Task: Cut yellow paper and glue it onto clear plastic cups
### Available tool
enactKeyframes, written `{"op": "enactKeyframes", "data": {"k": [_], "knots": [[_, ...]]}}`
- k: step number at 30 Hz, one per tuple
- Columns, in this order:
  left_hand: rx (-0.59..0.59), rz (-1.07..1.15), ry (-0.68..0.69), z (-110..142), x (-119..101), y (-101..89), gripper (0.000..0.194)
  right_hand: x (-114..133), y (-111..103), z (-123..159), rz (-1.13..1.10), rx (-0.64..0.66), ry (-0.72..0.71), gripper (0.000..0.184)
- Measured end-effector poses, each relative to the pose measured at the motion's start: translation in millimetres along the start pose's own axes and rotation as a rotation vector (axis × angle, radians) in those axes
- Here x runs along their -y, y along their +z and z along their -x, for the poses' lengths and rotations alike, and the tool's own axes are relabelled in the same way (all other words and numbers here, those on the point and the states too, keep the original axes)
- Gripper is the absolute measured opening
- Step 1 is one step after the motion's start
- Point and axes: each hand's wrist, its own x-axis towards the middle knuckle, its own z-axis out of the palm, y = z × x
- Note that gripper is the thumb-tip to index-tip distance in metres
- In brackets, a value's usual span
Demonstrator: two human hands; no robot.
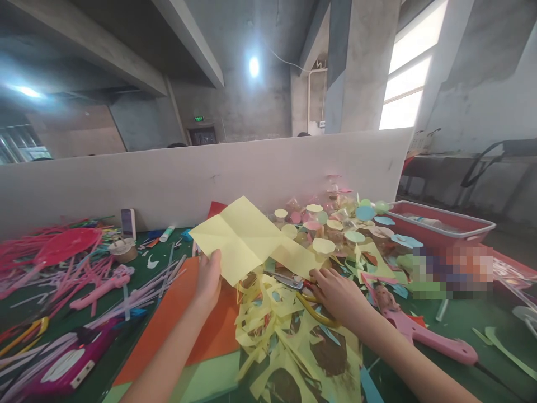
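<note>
Yellow paper sheet (239, 238) stands up in our left hand (208, 280), high over the table, with fold lines across it. Our left fingers (215, 258) are closed on its bottom edge, gripping it. Our right hand (338, 296) sits low, just beside the sheet's far corner, and its fingers curl over yellow-handled scissors (316, 313). We cannot tell if those fingers grip the scissors or only touch them. Under the scissors is a big pile of yellow paper scraps (289, 336) full of holes. An orange paper sheet (210, 319) lies next to the pile. Around us we see clear jars (319, 224) among paper circles, a red tray (436, 226), pink straws (62, 263), and a pink glue gun (423, 338) on the green table (457, 324).
</note>
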Motion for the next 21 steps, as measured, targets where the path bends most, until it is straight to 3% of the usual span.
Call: {"op": "enactKeyframes", "data": {"k": [7,15,21], "knots": [[-0.023,0.049,-0.041,0,-4,0.9,0.035,4,-3,1,-0.084,0.009,-0.086,0.03],[-0.017,0.026,-0.04,3,-3,-1.4,0.027,0,-6,6,-0.06,0.098,0.061,0.028],[-0.014,0.019,-0.022,4,-2,-1.1,0.028,-6,-6,12,-0.096,0.178,-0.03,0.024]]}}
